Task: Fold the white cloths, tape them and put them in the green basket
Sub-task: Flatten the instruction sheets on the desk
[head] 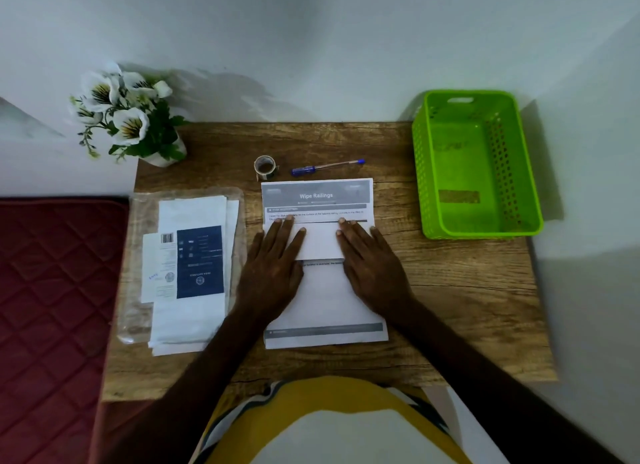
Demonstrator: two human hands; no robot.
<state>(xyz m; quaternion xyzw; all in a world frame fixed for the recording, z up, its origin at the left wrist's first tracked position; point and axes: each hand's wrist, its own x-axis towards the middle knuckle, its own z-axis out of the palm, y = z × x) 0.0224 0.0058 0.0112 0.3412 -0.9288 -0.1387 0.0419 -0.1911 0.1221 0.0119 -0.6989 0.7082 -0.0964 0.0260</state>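
Head view looks down on a wooden bench (pixel 450 290) where the work is at an early stage. Both hands lie flat, fingers straight, on a small white cloth (pixel 320 242) that sits on a printed sheet (pixel 322 301) headed "Wipe Railings". The left hand (pixel 273 259) presses the cloth's left end and the right hand (pixel 370 259) presses its right end; neither grip is curled round anything, so both are open palms smoothing or creasing a fold. The cloth looks already doubled into a narrow band, though how many folds it has I cannot tell.

Taking the printed sheet as the landmark: the roll of tape (pixel 265 167) stands just beyond its far left corner, untouched, and a blue pen (pixel 327 167) lies beyond its far edge beside the tape. The green basket (pixel 429 173) sits well to the sheet's right, at the bench's far right corner, and holds no cloth. To the sheet's left lies a clear packet with white folded pieces and a dark label (pixel 199 261), probably the remaining cloths. A pot of white flowers (pixel 128 117) stands further off, beyond that packet.

My reading: the first cloth is mid-fold, with nothing yet taped or placed in the basket. Taping, placing and the other cloths remain.
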